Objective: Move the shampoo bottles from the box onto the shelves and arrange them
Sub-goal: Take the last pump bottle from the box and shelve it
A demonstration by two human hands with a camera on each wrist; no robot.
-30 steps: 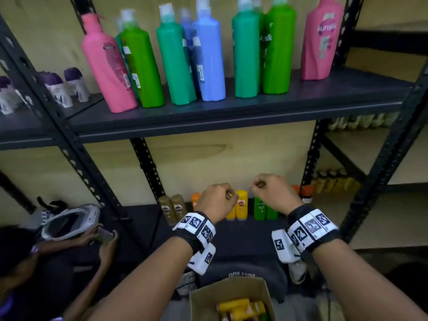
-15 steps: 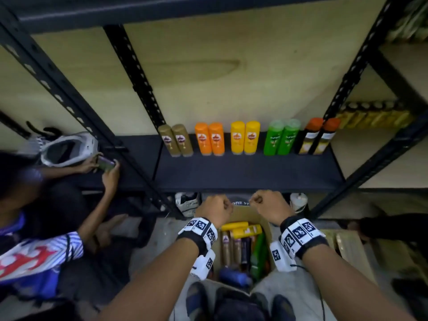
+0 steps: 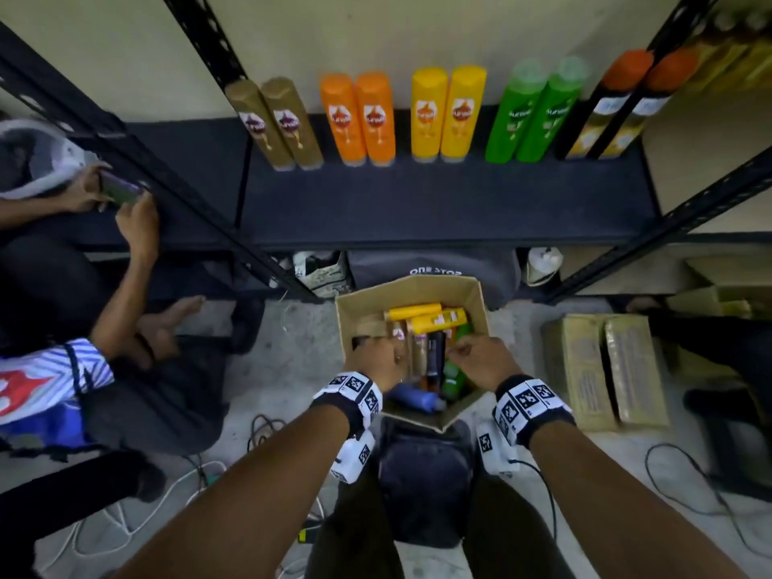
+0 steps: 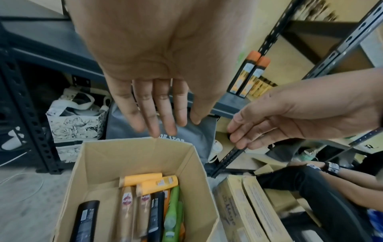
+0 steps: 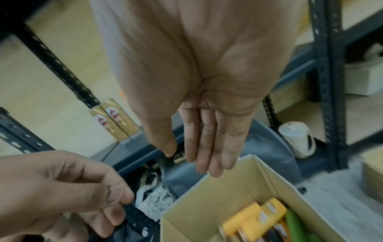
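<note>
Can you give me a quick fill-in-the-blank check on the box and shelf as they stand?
1. The bottles on the shelf stand in pairs; the pair at its left end is ____ in colour.
2. Both the left hand and right hand hover over the cardboard ____.
3. The two bottles lying crosswise on top of the pile in the box are ____.
4. Both hands hold ____.

Missing words: gold; box; yellow; nothing

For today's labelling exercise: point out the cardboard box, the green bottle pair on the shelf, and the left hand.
cardboard box (image 3: 422,289): head view, far wall.
green bottle pair (image 3: 532,117): head view, labels.
left hand (image 4: 145,49): left wrist view, palm.
</note>
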